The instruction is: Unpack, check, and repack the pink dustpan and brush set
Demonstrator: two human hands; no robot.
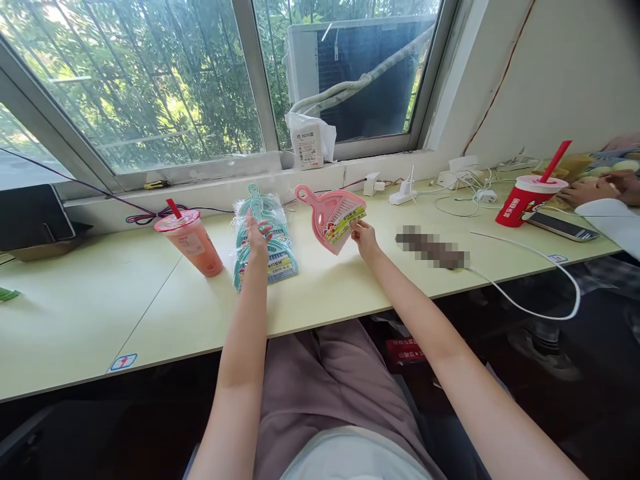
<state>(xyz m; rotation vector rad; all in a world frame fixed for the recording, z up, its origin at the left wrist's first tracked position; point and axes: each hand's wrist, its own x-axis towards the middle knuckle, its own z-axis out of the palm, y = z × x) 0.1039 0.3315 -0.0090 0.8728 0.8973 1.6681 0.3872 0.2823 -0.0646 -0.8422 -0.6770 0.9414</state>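
My right hand [365, 240] grips the lower right edge of a pink dustpan [324, 217], holding it tilted above the table. A small brush with pale bristles is nested in the dustpan, and a yellow-green label crosses it. Its ring-ended handle points to the upper left. On the left, several turquoise dustpans [281, 248] in clear plastic wrap lie overlapped in a row, with similar labels. Over them is my left hand [258, 233], its fingers apart and nothing held in it. Whether that hand touches the wrap I cannot tell.
A pink drink cup [193, 243] with a red straw stands left of the turquoise dustpans. Further right are a white plug adapter [403, 193], a white cable [525, 310], a red cup [525, 200], a phone [563, 227] and another person's hand [595, 190]. A blurred-out object lies nearby.
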